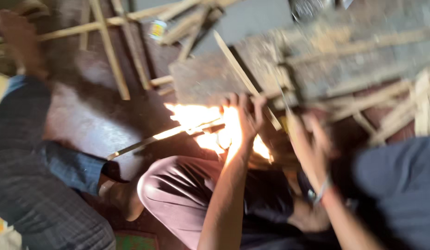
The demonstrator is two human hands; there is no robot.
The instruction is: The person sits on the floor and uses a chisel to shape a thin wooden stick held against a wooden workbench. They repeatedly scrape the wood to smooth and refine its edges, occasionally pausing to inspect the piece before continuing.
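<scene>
Down in the head view, crouching low over a dark wooden floor [85, 115], with one knee in mauve trousers [178, 194] poking up at the bottom. Reaching forward with the left hand [245, 115] and curling its fingers [256, 111] closed round a slanting strip [233, 60] of pale split bamboo, as far as the blur is allowing. Holding that strip tilted up and away, leaning against a rough wooden block [205, 78]. Bringing the right hand [307, 136] in just beside it, wearing a band [322, 189] at the wrist; smearing too badly to tell whether those fingers are spread, pinched or gripping anything. Trailing a second, long strip [155, 139] from near the left hand across the floor to the left, catching a hard patch of sunlight [196, 115]. Sitting close to another person's leg in checked cloth [20, 153], with more bamboo sticks [108, 51] lying crossed beyond.

Judging the hazards from here: risking a cut or a splinter by sliding bare fingers along the sharp split edge. Risking a slip of the slanting strip off the block by gripping it so near its lower end, and whipping it toward the right hand close by. Working half blind into that glare, possibly misjudging where the two hands are meeting. Possibly snagging or jabbing the neighbour's leg with the far tip of the long strip, lying near it.
</scene>
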